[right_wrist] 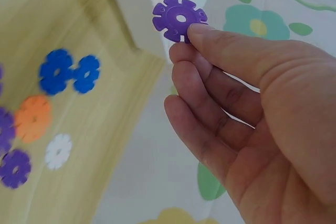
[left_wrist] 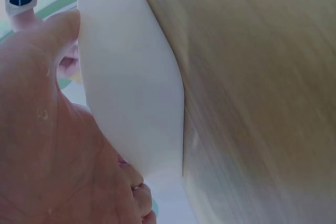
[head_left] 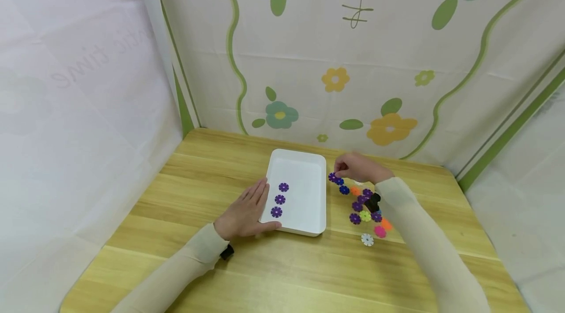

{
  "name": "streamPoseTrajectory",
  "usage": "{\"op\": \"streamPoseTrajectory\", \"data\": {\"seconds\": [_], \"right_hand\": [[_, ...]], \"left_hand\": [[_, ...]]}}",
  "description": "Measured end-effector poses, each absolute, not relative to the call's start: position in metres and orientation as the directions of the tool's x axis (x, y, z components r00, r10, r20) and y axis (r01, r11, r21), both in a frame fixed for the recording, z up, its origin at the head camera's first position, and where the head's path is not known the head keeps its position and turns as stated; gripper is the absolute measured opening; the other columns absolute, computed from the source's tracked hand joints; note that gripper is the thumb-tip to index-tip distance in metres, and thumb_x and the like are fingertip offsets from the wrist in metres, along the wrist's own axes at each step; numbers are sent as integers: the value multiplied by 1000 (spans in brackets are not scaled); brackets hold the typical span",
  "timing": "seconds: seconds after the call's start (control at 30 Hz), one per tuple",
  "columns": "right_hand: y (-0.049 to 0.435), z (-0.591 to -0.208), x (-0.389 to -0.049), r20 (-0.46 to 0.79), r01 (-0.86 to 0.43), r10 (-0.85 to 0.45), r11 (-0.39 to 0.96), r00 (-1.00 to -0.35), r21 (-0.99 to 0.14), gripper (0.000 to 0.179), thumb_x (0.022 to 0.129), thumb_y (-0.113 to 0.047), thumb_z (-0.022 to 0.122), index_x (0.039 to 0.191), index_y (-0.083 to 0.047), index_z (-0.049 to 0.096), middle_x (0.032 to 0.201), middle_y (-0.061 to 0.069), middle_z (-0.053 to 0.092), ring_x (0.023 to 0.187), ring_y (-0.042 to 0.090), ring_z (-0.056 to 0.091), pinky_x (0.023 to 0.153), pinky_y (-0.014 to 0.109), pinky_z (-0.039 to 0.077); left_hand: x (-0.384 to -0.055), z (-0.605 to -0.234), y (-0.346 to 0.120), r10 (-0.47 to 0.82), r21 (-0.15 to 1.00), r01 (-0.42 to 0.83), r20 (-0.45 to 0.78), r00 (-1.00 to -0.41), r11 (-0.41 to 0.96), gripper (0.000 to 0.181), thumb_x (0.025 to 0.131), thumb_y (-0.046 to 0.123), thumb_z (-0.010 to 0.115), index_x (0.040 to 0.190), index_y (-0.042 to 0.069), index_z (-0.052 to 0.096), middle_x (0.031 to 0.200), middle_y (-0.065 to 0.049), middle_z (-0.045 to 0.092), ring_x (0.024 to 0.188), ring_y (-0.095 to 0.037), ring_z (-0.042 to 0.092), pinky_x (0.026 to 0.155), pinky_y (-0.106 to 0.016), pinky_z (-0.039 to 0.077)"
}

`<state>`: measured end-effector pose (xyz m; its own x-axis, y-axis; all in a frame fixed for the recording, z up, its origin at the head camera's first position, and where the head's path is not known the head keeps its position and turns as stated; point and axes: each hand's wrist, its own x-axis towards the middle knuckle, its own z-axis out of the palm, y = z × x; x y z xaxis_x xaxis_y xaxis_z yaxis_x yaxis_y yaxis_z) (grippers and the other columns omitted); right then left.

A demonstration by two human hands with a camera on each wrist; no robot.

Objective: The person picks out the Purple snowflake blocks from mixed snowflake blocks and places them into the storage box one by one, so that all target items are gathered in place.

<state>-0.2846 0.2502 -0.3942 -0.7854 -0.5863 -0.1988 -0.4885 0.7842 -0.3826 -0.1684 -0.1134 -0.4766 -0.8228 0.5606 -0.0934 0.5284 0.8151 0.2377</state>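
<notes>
My right hand [head_left: 359, 167] pinches a purple snowflake disc [right_wrist: 181, 18] between thumb and index finger, held up beside the tray's right side. The disc has a notched rim and a small hole in its middle. My left hand [head_left: 244, 211] rests against the near left corner of the white tray [head_left: 304, 190], its fingers straight along the left edge and the thumb on the near rim. Inside the tray, along its left side, three purple discs [head_left: 280, 199] lie in a line. The left wrist view shows the tray wall [left_wrist: 131, 77] and my palm; the discs are hidden there.
Right of the tray lie loose discs: blue ones [head_left: 344, 190], an orange one [right_wrist: 33, 118], several purple ones [head_left: 355, 219], a yellow-green one [head_left: 365, 216], a pink one [head_left: 380, 231] and white ones [head_left: 367, 240]. A flower-printed cloth [head_left: 309, 48] hangs behind the wooden table [head_left: 282, 273].
</notes>
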Motion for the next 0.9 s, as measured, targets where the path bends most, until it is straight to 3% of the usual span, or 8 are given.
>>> {"op": "streamPoseTrajectory", "data": {"seconds": [0.23,0.5,0.9], "right_hand": [[217,-393,-303,-196,-508,-596,783,-779,-360,11,104,-12,68,98,-8,76,90,3,73,75,14,58,74,29,53],[185,-412,-324,-209,-470,-581,784,-787,-406,13,105,-16,66,101,-9,77,97,7,75,81,14,61,78,29,54],[139,-440,-335,-242,-320,-495,793,-834,-519,14,104,-23,68,104,-14,79,101,1,75,90,16,62,80,28,53]], "left_hand": [[-169,-478,-114,558,238,526,-92,-825,817,111,99,75,51,166,-7,17,177,-24,8,166,-40,12,134,-54,21],[-171,-480,-114,552,211,522,-119,-826,826,114,98,80,46,167,-5,13,178,-22,4,166,-38,8,135,-52,19],[-172,-481,-114,545,204,517,-118,-830,831,115,98,81,44,167,-4,11,178,-21,2,167,-36,7,135,-51,19]]}}
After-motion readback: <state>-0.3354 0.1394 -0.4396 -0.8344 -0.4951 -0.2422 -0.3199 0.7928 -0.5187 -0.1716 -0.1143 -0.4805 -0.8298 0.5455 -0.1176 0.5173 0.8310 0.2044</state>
